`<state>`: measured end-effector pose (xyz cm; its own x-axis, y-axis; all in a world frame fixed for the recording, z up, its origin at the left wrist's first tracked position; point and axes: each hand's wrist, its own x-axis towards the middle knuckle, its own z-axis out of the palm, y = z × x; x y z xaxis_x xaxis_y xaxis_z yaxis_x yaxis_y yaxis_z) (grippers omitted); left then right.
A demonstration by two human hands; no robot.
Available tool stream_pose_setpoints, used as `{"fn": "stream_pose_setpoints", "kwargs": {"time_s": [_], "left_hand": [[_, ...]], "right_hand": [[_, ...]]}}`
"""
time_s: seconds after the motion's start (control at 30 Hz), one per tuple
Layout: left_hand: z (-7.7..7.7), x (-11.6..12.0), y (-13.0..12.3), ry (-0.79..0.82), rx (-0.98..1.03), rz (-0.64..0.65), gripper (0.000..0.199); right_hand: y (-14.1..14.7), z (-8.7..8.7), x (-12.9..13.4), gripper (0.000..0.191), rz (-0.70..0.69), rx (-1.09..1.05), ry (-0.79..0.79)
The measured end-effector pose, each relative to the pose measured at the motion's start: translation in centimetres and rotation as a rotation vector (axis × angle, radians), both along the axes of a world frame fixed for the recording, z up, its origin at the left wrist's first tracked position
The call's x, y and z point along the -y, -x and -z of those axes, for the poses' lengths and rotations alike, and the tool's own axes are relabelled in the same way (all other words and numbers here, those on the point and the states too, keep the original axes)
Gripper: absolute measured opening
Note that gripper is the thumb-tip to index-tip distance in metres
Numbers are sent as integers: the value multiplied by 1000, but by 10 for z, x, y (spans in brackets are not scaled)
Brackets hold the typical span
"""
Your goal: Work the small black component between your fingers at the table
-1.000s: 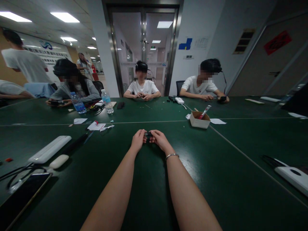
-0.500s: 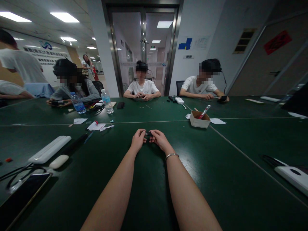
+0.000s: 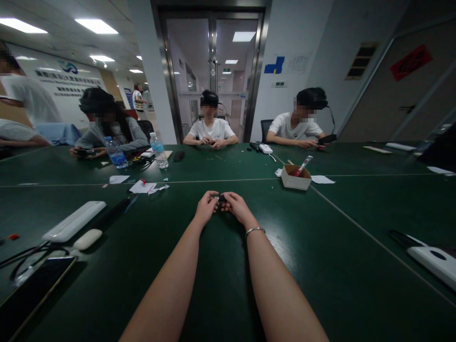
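Both hands meet above the middle of the dark green table point(image 3: 221, 266). My right hand point(image 3: 236, 208), with a metal bangle at the wrist, pinches a small black object point(image 3: 221, 198). My left hand point(image 3: 206, 209) has its thumb and fingers closed at the other end of that object, where a small light, shiny part shows. The object is too small to identify, and fingers cover part of it.
A small open box point(image 3: 295, 180) with tools stands ahead to the right. Paper scraps point(image 3: 142, 186) and bottles point(image 3: 159, 152) lie or stand ahead left. At left are a white power bank point(image 3: 74, 221) and a phone point(image 3: 35, 289). Three people sit across.
My left hand has shifted very slightly right, closer to the black object. At the right, the seated person's dark device has turned. People in the left background have moved.
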<state>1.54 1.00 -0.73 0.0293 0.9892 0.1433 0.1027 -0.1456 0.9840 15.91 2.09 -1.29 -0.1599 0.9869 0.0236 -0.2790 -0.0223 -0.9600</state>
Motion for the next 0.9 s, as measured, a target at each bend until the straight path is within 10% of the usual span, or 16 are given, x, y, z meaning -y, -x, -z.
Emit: {"fn": "stream_pose_setpoints", "kwargs": {"time_s": [0.9], "left_hand": [[-5, 4, 1, -15, -38, -14, 27]], "right_hand": [[1, -3, 2, 29, -2, -21, 3]]}}
